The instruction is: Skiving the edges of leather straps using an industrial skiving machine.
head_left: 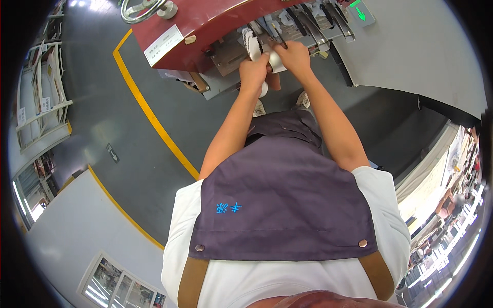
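At the front of a red machine [200, 18], my left hand [253, 74] is closed on a white strip [276, 62] that bends between my hands. My right hand [294, 59] is closed at the strip's right side, just below a thin dark rod on the machine. A white piece with a ridged edge [251, 43] stands just above my left thumb. A small white round item [264, 89] shows under my left hand. Metal guides [316, 36] jut out to the right of my hands. My fingertips are partly hidden by the strip.
A metal handwheel [137, 11] sits on the machine's top left. A pale grey panel [411, 61] is at the right, a white rack [41, 92] at the far left. A yellow line [144, 102] runs along the grey floor. My shoes show below the machine.
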The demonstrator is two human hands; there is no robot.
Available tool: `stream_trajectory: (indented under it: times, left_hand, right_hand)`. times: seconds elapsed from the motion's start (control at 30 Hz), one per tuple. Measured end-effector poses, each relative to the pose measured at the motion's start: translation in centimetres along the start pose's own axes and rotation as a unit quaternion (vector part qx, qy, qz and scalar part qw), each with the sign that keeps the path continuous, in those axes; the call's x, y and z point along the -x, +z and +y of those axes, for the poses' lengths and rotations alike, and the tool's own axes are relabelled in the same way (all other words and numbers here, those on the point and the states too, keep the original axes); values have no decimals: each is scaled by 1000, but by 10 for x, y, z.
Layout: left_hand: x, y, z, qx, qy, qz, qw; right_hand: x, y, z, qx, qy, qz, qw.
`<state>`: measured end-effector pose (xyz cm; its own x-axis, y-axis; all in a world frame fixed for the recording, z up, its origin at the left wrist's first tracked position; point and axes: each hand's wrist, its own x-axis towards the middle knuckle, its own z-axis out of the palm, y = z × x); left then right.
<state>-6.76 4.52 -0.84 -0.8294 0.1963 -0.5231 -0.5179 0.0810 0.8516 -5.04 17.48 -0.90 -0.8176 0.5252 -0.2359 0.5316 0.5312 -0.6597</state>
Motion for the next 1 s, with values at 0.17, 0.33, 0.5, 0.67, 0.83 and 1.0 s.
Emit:
stream_trajectory:
  times: [0.17, 0.33, 0.5, 0.67, 0.83, 1.0]
  left_hand:
    - [-9, -9, -12, 37, -4, -25, 999]
    - [-8, -18, -16, 89, 2, -55, 995]
    - [-9, -27, -22, 112, 15, -89, 990]
    - [10, -37, -27, -78, 233, -64, 967]
    - [21, -61, -36, -294, 525, -41, 798]
    - [27, -64, -22, 100, 94, -208, 968]
  right_hand:
    - [10, -5, 7, 19, -98, 81, 992]
    - [16, -17, -10, 82, -283, 160, 942]
    - [15, -21, -41, 228, -205, -14, 952]
    - [14, -9, -27, 268, -268, 56, 924]
    - [17, -21, -36, 229, -252, -5, 940]
    - [17, -29, -46, 171, -173, -27, 970]
